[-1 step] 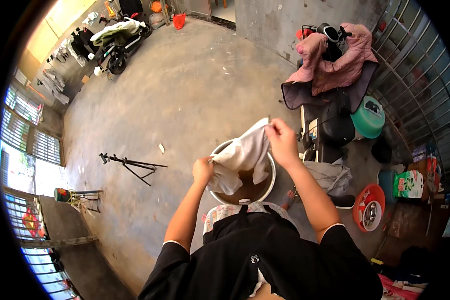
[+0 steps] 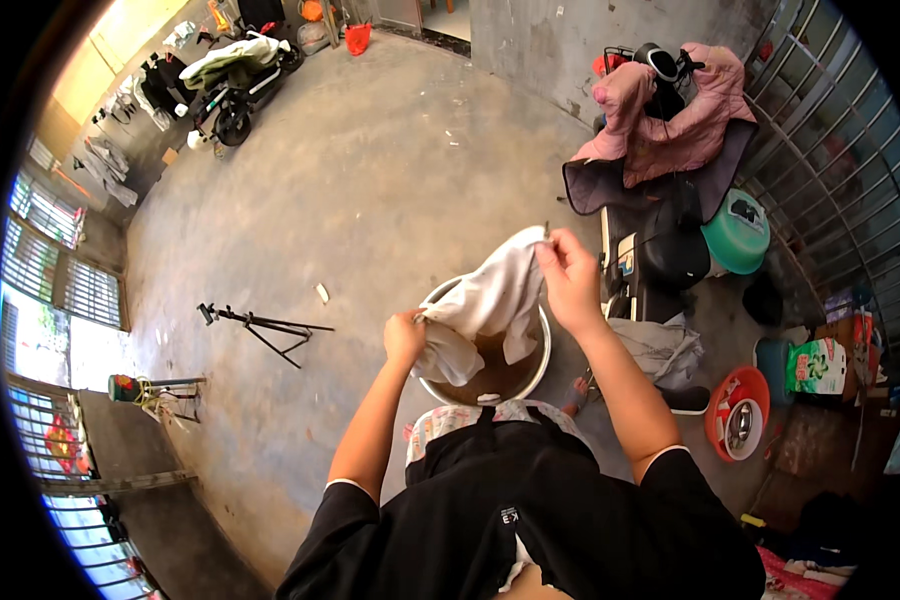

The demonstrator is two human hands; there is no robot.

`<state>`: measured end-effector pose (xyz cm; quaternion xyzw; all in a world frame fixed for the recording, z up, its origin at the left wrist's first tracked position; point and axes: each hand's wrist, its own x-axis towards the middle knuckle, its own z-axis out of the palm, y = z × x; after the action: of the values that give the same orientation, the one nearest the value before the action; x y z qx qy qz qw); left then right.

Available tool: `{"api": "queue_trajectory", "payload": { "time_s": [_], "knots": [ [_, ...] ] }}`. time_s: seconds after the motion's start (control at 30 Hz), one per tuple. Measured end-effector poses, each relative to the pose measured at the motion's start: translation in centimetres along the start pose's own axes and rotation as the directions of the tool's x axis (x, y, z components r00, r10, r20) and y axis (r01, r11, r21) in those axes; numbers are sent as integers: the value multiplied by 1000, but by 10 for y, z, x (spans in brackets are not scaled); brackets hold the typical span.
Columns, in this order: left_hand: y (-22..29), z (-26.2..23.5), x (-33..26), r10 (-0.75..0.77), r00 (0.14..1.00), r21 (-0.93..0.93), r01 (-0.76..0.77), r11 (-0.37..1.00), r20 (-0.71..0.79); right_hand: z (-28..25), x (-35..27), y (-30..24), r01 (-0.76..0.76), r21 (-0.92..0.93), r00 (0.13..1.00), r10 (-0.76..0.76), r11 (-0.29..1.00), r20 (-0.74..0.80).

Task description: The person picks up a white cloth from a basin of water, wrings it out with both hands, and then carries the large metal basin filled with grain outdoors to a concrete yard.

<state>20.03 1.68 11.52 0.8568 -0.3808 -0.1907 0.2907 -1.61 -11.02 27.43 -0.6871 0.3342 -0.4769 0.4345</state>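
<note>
A white cloth (image 2: 485, 305) is stretched between my two hands, its lower folds hanging into a round metal basin (image 2: 547, 350). Brownish water (image 2: 500, 375) shows in the basin below it. My left hand (image 2: 404, 337) is closed on the cloth's left edge, over the basin's left rim. Higher and to the right, my right hand (image 2: 572, 280) pinches the raised upper corner. Whether the cloth is a garment or a towel I cannot tell.
A black tripod (image 2: 270, 325) stands on the floor to the left. On the right are a scooter with a pink quilted cover (image 2: 670, 140), a green basin (image 2: 738, 235), a grey cloth (image 2: 660, 350) and a red basin (image 2: 715, 415). Another scooter (image 2: 235, 80) stands far left.
My right hand has risen slightly, lifting the cloth's upper corner a little. The left hand has barely moved.
</note>
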Motion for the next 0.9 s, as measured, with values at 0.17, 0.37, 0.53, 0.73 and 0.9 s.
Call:
{"api": "queue_trajectory", "payload": {
  "time_s": [0.17,0.37,0.53,0.73,0.9],
  "knots": [
    [-6,1,5,-3,998,68,-2,998,69,-5,5,-5,22,-64,999,-20,998,37],
    [-17,-1,8,-3,996,150,-10,989,87,-18,14,-4,-30,-15,999,30,999,31],
    [15,-20,4,119,990,-4,-119,993,81,-12,11,18,-169,236,984,151,957,91],
    [33,-25,1,234,968,-134,-221,966,92,-3,-4,45,-356,267,923,293,895,248],
    [66,-38,-13,427,903,-289,-399,870,40,20,-9,89,-375,-251,839,442,892,317]
  ]
}}
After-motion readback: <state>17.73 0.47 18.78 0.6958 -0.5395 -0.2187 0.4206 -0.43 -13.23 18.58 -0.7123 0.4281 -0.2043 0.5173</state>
